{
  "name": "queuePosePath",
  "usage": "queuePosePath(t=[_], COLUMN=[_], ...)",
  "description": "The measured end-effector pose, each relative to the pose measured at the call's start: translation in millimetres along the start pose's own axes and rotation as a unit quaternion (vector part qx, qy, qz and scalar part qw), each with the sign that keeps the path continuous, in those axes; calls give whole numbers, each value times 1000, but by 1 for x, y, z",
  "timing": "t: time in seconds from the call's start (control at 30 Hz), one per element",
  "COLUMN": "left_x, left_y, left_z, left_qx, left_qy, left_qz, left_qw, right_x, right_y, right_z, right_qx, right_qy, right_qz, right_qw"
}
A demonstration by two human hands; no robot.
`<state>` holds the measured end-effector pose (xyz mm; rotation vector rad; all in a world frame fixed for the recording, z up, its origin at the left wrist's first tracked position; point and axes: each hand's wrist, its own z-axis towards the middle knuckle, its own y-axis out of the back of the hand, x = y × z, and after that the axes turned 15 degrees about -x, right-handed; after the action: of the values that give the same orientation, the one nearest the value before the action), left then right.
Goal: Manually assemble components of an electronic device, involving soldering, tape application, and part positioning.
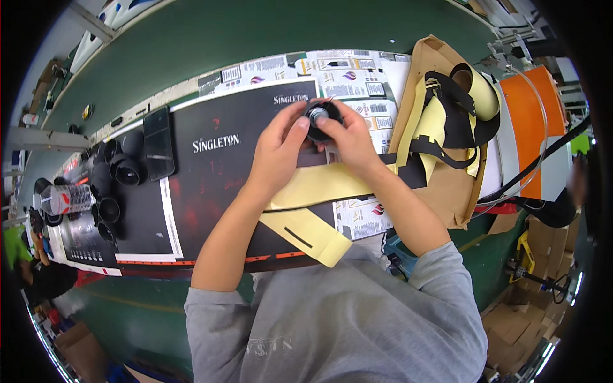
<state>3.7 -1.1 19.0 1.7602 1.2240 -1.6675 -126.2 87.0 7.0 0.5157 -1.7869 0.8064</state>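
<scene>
Dark board (207, 165); round part (317, 114) (both hands (282, 135))

The round black part (314, 132) (ringed by fingers (349, 116)) is partly hidden.

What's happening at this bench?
The person's left hand and right hand hold a round black part between them. A yellow strip lies nearer the body. More strips sit on cardboard at right; black cups stand or lie at left, beside a phone.
</scene>
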Motion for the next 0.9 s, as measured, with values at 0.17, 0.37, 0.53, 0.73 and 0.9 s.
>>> queuePosePath(t=[0.17,0.37,0.53,0.73,0.9], left_x=[8,7,2,-44,-7], left_y=[3,-2,-4,-5,-30], left_z=[-1,-3,1,-33,-64], left_qx=[32,36,-23,70,222], left_qy=[-22,-11,-96,-208,-69], left_qz=[41,17,70,-33,86], left_qw=[998,999,993,975,969], right_x=[-5,3,5,31,48], right_y=[0,1,0,12,14], right_z=[-5,-10,-8,1,-3], right_qx=[-10,8,42,-42,-65], right_qy=[14,16,197,71,109], right_qz=[1,-12,-98,85,79], right_qw=[1000,1000,974,993,989])
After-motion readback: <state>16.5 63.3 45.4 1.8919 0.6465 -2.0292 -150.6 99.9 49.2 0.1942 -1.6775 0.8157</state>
